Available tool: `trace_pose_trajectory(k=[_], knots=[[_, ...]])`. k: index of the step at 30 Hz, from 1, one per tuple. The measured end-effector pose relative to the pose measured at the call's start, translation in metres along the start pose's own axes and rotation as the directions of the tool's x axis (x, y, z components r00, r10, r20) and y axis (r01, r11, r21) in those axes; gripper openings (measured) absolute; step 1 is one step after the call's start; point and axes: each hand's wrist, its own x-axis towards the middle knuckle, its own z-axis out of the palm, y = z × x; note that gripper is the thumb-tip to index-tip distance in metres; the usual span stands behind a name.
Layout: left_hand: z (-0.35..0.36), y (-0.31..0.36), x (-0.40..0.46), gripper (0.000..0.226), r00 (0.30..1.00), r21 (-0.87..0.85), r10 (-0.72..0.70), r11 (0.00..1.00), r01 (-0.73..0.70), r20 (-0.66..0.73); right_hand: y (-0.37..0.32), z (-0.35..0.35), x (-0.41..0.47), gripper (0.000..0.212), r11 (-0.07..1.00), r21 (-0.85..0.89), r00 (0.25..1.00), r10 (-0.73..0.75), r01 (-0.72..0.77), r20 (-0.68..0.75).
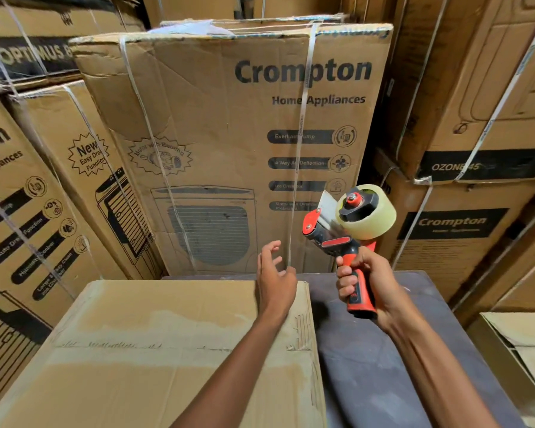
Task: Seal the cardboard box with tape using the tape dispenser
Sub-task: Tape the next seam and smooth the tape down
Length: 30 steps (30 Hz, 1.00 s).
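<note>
A plain cardboard box (155, 344) lies flat on a dark table, filling the lower left of the head view; its top flaps are closed and show old tape marks along the middle seam. My right hand (363, 281) grips the red and black handle of the tape dispenser (346, 230), held upright above the table, to the right of the box. A roll of clear tape (372, 216) sits on the dispenser. My left hand (275, 274) hovers over the box's far right corner with fingers spread and relaxed, holding nothing.
The dark grey table (371, 366) shows bare to the right of the box. Tall strapped Crompton appliance cartons (229, 118) stand close behind and on both sides. An open cardboard carton (519, 347) sits low at the right edge.
</note>
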Motion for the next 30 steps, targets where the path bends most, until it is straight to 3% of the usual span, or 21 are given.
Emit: trace_pose_trajectory(k=[4,8,12,15,19,24,30], knots=[[-0.009,-0.002,0.02,0.067,0.998,0.029,-0.02,0.999,0.019,0.059,0.013,-0.001,0.008,0.01,0.994,-0.109,0.995,-0.043,0.033,-0.091],[-0.022,-0.006,0.038,0.08,0.981,0.14,0.014,0.989,-0.041,0.192,0.029,-0.007,0.013,0.016,0.987,-0.161,0.985,-0.054,0.027,-0.164],[-0.03,-0.001,0.048,0.091,0.886,0.166,-0.011,0.983,-0.075,0.464,0.042,-0.013,0.013,0.015,0.982,-0.189,0.981,-0.03,-0.007,-0.191],[-0.031,0.001,0.052,0.096,0.808,0.212,-0.041,0.971,-0.106,0.588,0.051,-0.016,0.01,0.015,0.972,-0.235,0.978,-0.026,-0.023,-0.205],[-0.025,0.001,0.054,0.1,0.745,0.17,-0.047,0.981,-0.089,0.666,0.058,-0.015,0.002,0.015,0.963,-0.267,0.974,-0.018,-0.044,-0.224],[-0.021,-0.007,0.061,0.1,0.72,0.159,-0.099,0.987,-0.016,0.687,0.062,-0.014,-0.011,0.014,0.951,-0.302,0.974,-0.003,-0.066,-0.225],[-0.021,-0.018,0.069,0.084,0.644,0.233,-0.118,0.968,-0.097,0.756,0.068,-0.01,-0.014,0.013,0.943,-0.33,0.968,-0.035,-0.049,-0.247]])
